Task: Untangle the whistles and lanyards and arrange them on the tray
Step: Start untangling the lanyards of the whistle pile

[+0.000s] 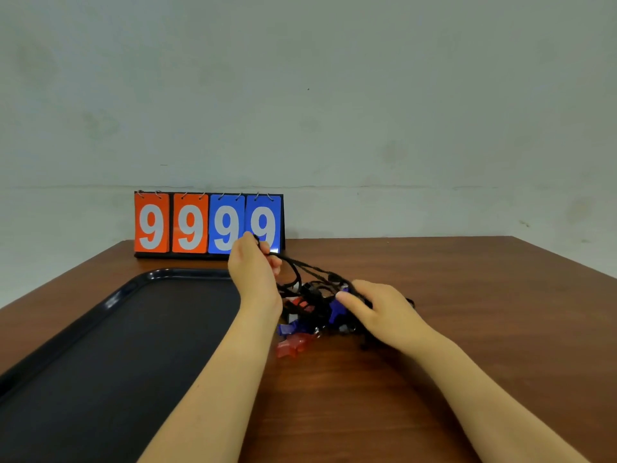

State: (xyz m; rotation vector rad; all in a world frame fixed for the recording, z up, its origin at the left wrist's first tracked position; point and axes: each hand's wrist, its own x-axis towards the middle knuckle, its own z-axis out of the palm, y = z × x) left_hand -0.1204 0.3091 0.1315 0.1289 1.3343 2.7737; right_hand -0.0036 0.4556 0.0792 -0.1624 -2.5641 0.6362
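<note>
Pale, faintly stained wall backs a brown wooden table point(434, 329). At the table's far edge, left of centre, stands a flip scoreboard point(208, 224) showing two orange and two blue nines. A dark tray point(110, 297) lies along the left side of the table, reaching toward the near edge; its surface carries nothing.

The tangle of whistles and lanyards point(317, 309) sits on the bare wood just beside the tray's right edge, near the table's middle, not on the tray. Black cords are knotted over blue and red translucent whistles; one red whistle point(290, 347) lies at the bundle's near side.

The left hand point(255, 272) is raised above the tray's far right corner, fingers curled and pinching a black cord loop point(293, 265) that runs taut from it down into the bundle on its right. The right hand point(380, 312) rests on the bundle's right side, fingers curled into the cords, thumb lying beside a blue whistle point(335, 310). Exactly which strand it grips cannot be told.
</note>
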